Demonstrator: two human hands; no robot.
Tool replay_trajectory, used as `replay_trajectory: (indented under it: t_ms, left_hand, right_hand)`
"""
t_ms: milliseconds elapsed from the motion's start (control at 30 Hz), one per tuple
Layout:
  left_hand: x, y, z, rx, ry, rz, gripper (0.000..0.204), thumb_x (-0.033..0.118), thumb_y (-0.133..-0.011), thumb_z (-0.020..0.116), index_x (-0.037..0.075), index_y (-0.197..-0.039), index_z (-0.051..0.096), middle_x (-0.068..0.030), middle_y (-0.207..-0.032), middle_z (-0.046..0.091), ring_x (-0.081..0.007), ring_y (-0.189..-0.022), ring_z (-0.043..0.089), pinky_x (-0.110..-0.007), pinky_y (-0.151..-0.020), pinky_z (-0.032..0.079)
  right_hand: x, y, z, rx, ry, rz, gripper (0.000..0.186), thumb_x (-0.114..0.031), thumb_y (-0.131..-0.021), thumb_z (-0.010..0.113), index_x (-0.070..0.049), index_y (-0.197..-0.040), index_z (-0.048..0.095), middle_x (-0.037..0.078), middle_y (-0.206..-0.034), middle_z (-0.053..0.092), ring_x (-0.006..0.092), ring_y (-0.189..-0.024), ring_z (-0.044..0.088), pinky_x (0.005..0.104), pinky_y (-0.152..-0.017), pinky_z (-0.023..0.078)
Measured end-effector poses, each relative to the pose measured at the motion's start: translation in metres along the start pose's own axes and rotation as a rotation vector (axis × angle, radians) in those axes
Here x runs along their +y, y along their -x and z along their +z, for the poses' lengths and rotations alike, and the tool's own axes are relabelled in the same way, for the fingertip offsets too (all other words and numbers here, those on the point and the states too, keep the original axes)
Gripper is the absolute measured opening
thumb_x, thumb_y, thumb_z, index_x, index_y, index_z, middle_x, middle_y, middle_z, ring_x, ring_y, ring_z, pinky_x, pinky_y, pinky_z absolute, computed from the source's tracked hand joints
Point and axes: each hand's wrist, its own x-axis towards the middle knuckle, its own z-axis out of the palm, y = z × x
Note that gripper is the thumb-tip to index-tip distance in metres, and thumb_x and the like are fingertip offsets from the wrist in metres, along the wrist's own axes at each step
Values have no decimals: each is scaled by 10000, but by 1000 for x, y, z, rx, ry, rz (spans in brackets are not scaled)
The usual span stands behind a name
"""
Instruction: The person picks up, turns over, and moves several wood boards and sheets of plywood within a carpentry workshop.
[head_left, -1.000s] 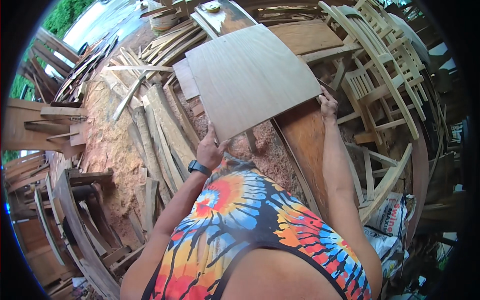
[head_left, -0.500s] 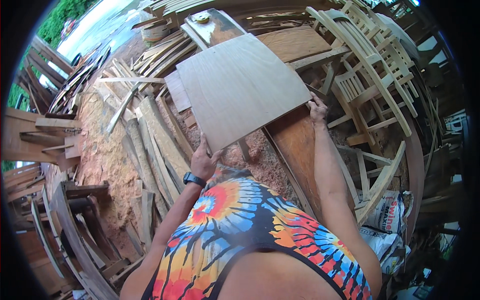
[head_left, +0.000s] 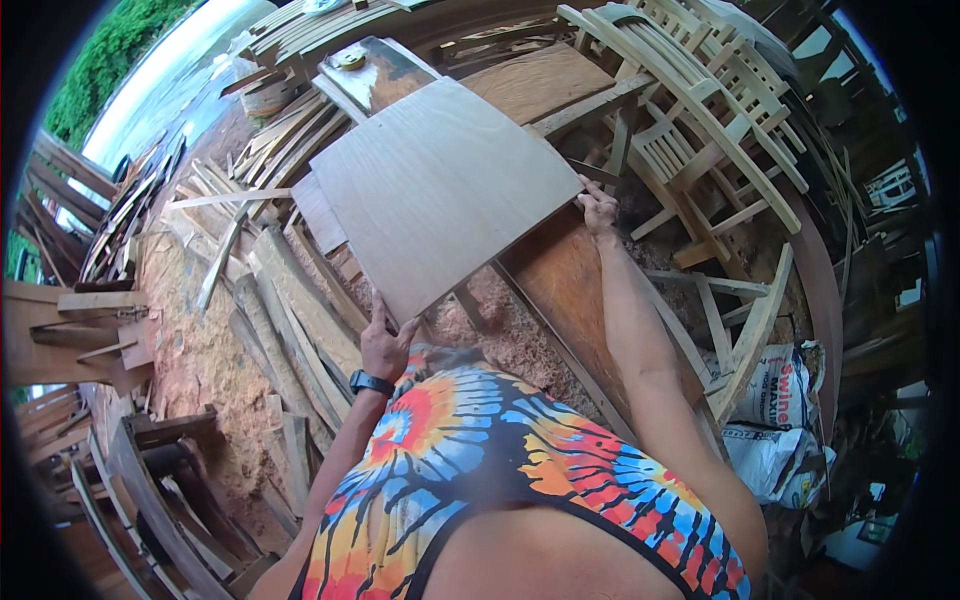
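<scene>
A pale plywood sheet (head_left: 450, 185) lies before me over a brown wooden bench (head_left: 570, 275), tilted in view. My left hand (head_left: 388, 340), with a dark watch on its wrist, grips the sheet's near left corner, thumb and fingers at the edge. At the right corner my right hand (head_left: 598, 208) has its fingers closed round the edge. Under the sheet's left side a smaller pale board (head_left: 318, 212) sticks out. Beyond the far edge, a round yellow object, perhaps a tape measure (head_left: 350, 62), rests on a stained board (head_left: 385, 72).
Long timber offcuts (head_left: 290, 300) lie on sawdust-covered ground to the left. Slatted wooden chair frames (head_left: 690, 150) stand at the right, with an angled wooden frame (head_left: 750, 335) nearer. White printed sacks (head_left: 775, 430) sit at the lower right. Wooden furniture parts (head_left: 150, 480) crowd the lower left.
The whole scene has shifted left and turned slightly in view as the head moved. Both hands keep their hold on the plywood sheet, which has hardly moved against the bench.
</scene>
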Motion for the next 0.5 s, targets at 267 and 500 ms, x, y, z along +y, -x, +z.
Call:
replay_trajectory:
  t_ms: [267, 500]
  left_hand:
    - [3, 1, -3, -16, -7, -34, 859, 194, -824, 758, -13, -1509, 281, -246, -1099, 692, -355, -987, 703, -374, -833, 558]
    - [5, 0, -2, -21, 25, -28, 866, 188, -813, 773, 6, -1511, 294, -234, -1109, 696, -335, -1000, 706, -369, -842, 555]
  right_hand:
    - [-11, 6, 4, 3, -36, 45, 486, -64, -805, 577, -56, -1285, 652, 100, -1299, 644, 171, -1194, 592, 269, -1033, 444]
    - [-16, 8, -1, 27, -40, 15, 478, -87, -803, 580, -64, -1274, 662, 102, -1292, 655, 185, -1199, 593, 278, -1053, 419]
